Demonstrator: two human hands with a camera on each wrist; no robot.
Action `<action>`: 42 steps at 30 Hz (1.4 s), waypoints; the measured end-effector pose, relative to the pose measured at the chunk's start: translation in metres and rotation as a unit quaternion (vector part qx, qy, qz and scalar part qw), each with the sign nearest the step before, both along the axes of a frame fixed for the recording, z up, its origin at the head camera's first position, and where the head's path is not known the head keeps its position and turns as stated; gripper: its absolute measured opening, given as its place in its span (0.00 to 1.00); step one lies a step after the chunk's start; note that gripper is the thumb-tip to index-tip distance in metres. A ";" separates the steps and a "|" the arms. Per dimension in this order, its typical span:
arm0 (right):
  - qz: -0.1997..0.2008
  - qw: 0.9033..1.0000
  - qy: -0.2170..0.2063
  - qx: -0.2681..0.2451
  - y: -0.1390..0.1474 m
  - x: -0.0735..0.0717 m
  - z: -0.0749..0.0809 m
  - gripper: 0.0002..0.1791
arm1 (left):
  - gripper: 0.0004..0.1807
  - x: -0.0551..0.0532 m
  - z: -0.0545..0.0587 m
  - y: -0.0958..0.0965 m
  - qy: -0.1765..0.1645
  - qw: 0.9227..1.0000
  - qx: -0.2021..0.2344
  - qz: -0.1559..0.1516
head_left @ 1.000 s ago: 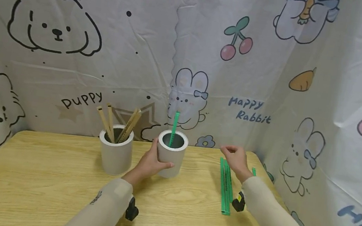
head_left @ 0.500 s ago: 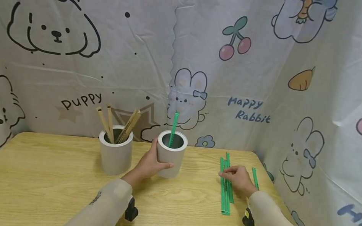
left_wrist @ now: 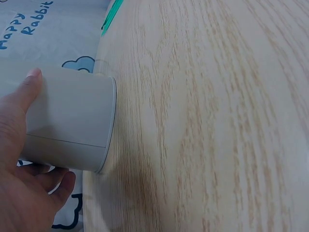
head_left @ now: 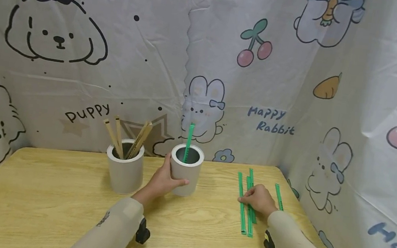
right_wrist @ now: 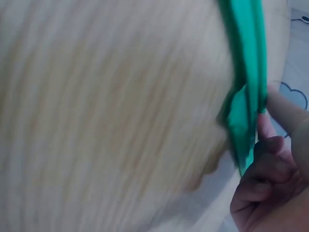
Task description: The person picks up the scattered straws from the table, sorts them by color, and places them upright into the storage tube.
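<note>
My left hand [head_left: 161, 184] grips a white cylindrical holder [head_left: 193, 176], thumb across its front and fingers behind. In the left wrist view the holder [left_wrist: 72, 116] stands on the table. One slim green wrapped stick [head_left: 189, 139] rises out of it. On the right, my right hand [head_left: 260, 198] pinches the leftmost slim green stick [head_left: 241, 219] near its middle. Several similar green sticks [head_left: 251, 224] lie beside and under the fingers. The right wrist view has the thumb and fingertips against overlapping green sticks [right_wrist: 248, 58], blurred.
A second white holder [head_left: 124, 177] stands to the left with several tan wrapped sticks [head_left: 139, 141] leaning in it. A single green stick [head_left: 279, 196] lies near the right edge of the wooden table [head_left: 57, 206]. A printed curtain [head_left: 149, 36] hangs behind and to the right.
The right hand has come down onto the green sticks from above their far end. The leftmost stick now lies apart from the others. The left hand keeps its hold on the holder.
</note>
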State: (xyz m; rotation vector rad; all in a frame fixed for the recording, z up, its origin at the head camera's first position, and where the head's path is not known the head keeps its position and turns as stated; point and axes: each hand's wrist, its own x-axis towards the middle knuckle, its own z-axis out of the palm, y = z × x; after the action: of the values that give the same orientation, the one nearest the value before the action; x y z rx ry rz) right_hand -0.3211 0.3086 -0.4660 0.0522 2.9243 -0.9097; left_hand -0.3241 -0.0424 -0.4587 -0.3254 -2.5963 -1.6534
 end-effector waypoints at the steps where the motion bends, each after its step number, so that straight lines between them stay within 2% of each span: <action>1: -0.007 1.000 -0.006 -0.007 -0.002 0.000 0.001 0.13 | 0.62 0.000 0.000 0.000 -0.004 1.000 0.001 0.001; 7: -0.040 0.996 -0.032 -0.069 -0.007 -0.001 0.001 0.23 | 0.60 0.000 0.001 0.000 -0.007 1.000 0.003 -0.001; 9: -0.050 0.995 -0.031 -0.083 -0.007 -0.002 0.001 0.23 | 0.60 0.000 0.000 0.000 -0.006 1.000 0.003 -0.002; 12: -0.062 0.993 -0.017 -0.097 -0.007 -0.001 0.001 0.18 | 0.60 0.001 0.000 -0.001 -0.002 1.000 0.004 -0.002; 17: -0.066 0.994 0.015 -0.089 -0.007 0.001 0.001 0.11 | 0.60 0.003 0.001 -0.002 0.002 1.000 0.003 0.000; 23: -0.058 0.996 0.011 -0.062 -0.008 0.005 -0.003 0.07 | 0.60 0.002 0.000 -0.002 0.005 1.000 0.001 -0.004; 31: -0.035 0.998 0.007 -0.056 -0.005 0.008 -0.005 0.12 | 0.59 0.001 -0.002 -0.001 0.005 1.000 0.000 -0.005; 42: -0.044 0.997 0.007 -0.067 -0.003 0.009 -0.006 0.13 | 0.59 0.000 -0.002 -0.001 0.003 1.000 0.005 -0.007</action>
State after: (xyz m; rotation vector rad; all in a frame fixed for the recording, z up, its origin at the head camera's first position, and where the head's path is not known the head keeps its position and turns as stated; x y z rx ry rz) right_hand -0.3126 0.3057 -0.4724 0.1699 2.8854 -1.1198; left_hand -0.3244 -0.0439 -0.4607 -0.3472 -2.5859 -1.6672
